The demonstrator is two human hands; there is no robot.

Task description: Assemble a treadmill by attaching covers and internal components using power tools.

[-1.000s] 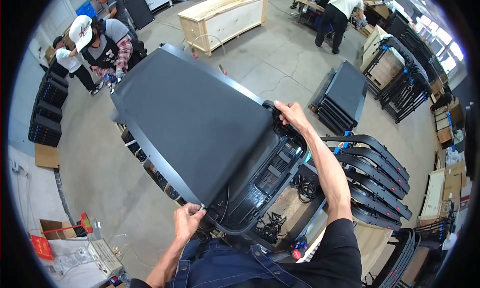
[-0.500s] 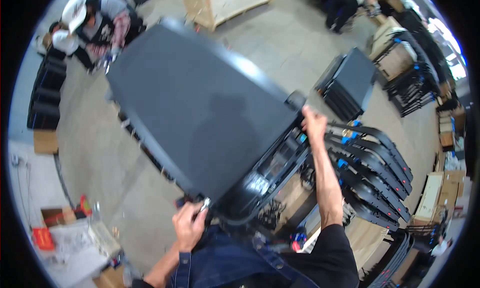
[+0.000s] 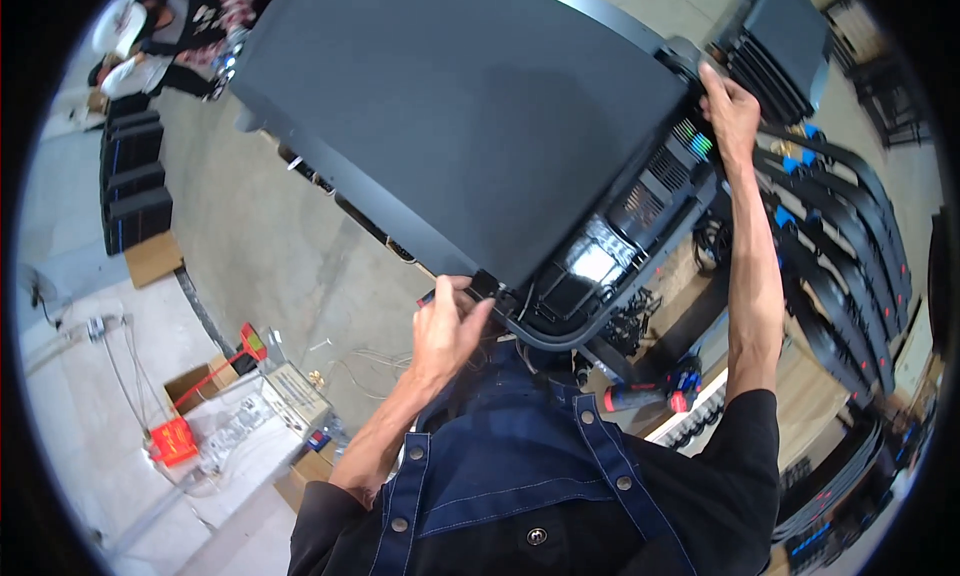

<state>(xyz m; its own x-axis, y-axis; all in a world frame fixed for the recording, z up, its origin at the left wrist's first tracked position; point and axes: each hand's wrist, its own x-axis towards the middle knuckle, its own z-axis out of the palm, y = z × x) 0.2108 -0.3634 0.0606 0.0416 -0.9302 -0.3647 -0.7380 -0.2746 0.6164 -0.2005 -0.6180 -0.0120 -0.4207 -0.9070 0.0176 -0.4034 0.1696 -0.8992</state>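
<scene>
In front of me is a treadmill deck with a wide dark grey belt. Its near end has no cover, so a circuit board, a silver part and wiring show inside the motor bay. At the near left corner, the thumb and forefinger of my left hand close on a small black piece; whether it is fixed to the frame I cannot tell. My right hand grips the right corner beside a rounded black end part, thumb on top, other fingers partly hidden.
A red and black cordless drill lies by the bench at my right. Curved black frames are racked beyond it. Dark panels are stacked far right. Other people crouch at the far left. A white table holds a red box.
My view has shifted, so the deck sits higher and larger in the picture. Both hands stay at its near corners. A small shiny part seen at my left fingertips no longer shows.
</scene>
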